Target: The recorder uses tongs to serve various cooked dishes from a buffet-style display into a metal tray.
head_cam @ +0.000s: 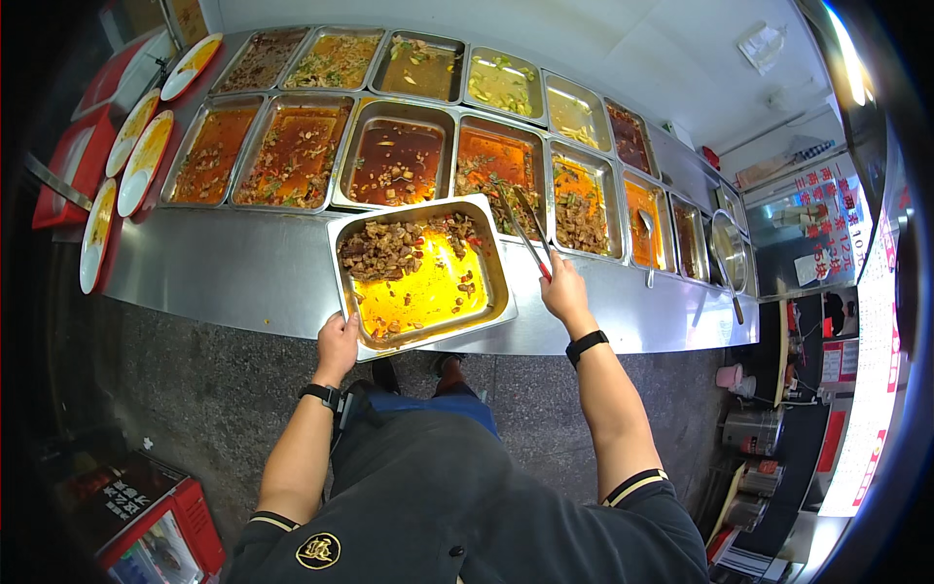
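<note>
My left hand (338,346) grips the near left corner of a rectangular steel food pan (503,288). Chunks of cooked meat (379,252) are heaped at the pan's far left, and yellow oil (430,292) covers much of its bottom. The pan is at the front of the steel counter, its near edge reaching past the counter edge. In my right hand (565,292) are metal tongs (527,223) with red on the grip. Their tips point away from me, apart from each other, over a pan of red oily food (496,150) behind the held pan.
Two rows of food pans (394,120) fill the back of the steel counter (211,263). Several oily white-and-yellow plates (146,164) line the left end. A spoon (648,233) leans in one pan, and a ladle (730,288) rests in a round pot (728,244) at right.
</note>
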### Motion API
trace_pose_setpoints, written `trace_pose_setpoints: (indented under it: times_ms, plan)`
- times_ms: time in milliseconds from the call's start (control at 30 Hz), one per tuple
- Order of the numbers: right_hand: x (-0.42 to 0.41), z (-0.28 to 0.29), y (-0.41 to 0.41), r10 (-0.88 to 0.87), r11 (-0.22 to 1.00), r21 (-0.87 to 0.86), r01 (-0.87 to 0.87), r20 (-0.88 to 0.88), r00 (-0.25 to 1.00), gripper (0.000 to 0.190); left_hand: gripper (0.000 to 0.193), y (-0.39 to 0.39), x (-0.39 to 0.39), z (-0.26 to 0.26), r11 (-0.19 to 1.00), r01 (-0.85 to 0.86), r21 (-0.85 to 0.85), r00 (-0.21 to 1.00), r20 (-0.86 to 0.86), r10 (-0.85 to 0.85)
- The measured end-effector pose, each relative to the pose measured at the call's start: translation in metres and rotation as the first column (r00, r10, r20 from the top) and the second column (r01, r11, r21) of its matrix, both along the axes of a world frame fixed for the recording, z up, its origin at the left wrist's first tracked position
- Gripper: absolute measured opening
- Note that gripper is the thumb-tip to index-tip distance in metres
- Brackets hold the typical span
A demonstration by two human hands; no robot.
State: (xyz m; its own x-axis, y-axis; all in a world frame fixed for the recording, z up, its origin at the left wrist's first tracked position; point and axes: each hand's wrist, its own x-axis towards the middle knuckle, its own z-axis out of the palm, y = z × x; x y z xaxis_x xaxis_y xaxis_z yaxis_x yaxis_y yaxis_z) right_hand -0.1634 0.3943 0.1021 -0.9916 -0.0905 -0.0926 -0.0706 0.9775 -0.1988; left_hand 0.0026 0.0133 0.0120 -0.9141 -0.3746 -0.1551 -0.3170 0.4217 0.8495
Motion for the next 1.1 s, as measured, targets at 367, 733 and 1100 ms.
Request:
trace_pose_setpoints:
  times_ms: [367, 733, 1100]
  plan:
    - [0.06, 0.042, -0.013, 0.038, 0.379, -0.798, 0.469, 0.52, 0.853, 0.058, 0.03, 0.0, 0.0, -0.003, 0.999, 0.0, 0.049, 0.999, -0.047, 0.002]
    - [0.109, 0.034, -0.033, 0.158, 0.211, -0.6, 0.771, 0.8, 0.579, 0.034, 0.031, -0.002, 0.0, -0.006, 1.0, 0.002, 0.009, 1.0, -0.011, -0.002]
    - [0.069, 0.001, -0.049, 0.171, 0.194, -0.636, 0.747, 0.771, 0.613, 0.035, 0.032, 0.0, -0.001, -0.003, 0.999, 0.006, 0.049, 0.999, -0.037, -0.005]
